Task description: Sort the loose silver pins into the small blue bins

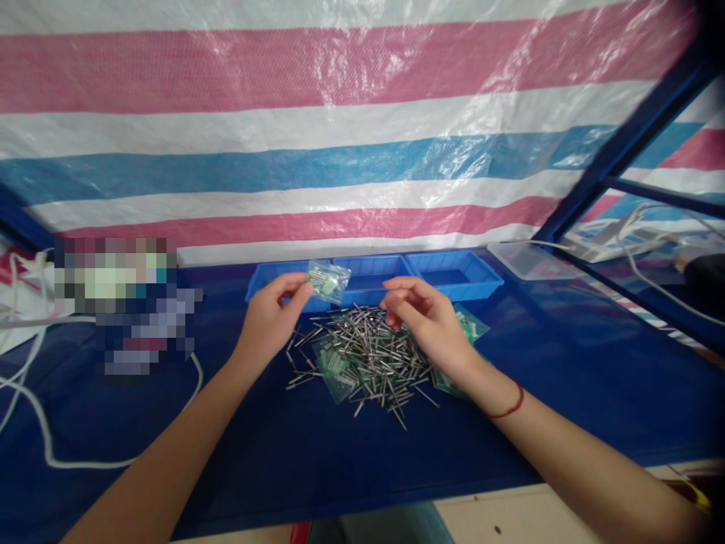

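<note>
My left hand (270, 316) pinches a small clear plastic bag (329, 280) holding a few metal pins, lifted above the blue table. My right hand (424, 316) hovers over a heap of loose metal pins (365, 355), its fingers curled together near the pile; whether it holds a pin is hidden. More small green-tinted bags (335, 372) lie under and beside the heap, some beneath my right wrist (470, 326).
Three blue plastic trays (453, 276) stand in a row behind the pile. A clear lid (524, 261) lies at the right. White cables (39, 423) loop at the left, beside a blurred patch. A striped tarp hangs behind; a blue frame bar (617, 147) slants on the right.
</note>
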A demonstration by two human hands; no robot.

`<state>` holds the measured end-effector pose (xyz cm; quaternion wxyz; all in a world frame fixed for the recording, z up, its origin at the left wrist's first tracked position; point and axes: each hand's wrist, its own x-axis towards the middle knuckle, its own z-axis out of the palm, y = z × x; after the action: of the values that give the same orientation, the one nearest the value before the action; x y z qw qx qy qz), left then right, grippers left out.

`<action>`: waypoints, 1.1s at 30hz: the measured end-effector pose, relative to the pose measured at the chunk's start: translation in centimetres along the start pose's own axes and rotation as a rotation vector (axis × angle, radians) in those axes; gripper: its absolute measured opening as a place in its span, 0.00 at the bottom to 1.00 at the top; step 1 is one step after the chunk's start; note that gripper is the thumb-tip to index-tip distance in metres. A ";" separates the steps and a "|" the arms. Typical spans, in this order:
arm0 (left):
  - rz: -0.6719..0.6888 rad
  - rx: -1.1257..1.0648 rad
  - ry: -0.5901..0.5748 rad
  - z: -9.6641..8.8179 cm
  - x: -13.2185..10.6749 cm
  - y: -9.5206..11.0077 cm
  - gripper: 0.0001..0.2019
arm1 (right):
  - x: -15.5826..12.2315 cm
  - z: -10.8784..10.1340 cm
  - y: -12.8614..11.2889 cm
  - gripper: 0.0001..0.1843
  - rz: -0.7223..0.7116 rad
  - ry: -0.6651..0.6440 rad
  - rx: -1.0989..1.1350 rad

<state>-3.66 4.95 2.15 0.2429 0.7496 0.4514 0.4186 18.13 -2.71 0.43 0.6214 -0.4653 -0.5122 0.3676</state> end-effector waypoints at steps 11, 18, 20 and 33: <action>0.096 0.587 0.090 -1.4 1.2 -2.5 0.12 | -0.2 0.0 -0.2 0.08 0.065 -0.106 -0.062; 0.286 0.512 -0.315 -2.0 0.4 0.5 0.15 | -1.5 0.7 -1.0 0.06 -0.254 -0.417 -0.445; 0.269 0.456 -0.550 -2.2 -0.1 1.1 0.16 | -1.6 0.8 -1.1 0.06 -0.369 -0.461 -0.526; 0.134 0.307 -0.825 -1.8 -1.5 1.7 0.12 | -2.0 1.1 -0.9 0.08 -0.462 -0.484 -0.645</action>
<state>-4.75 2.79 3.75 0.2612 0.9089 0.3241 0.0272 16.61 -4.59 0.79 0.3732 -0.4094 -0.8208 0.1393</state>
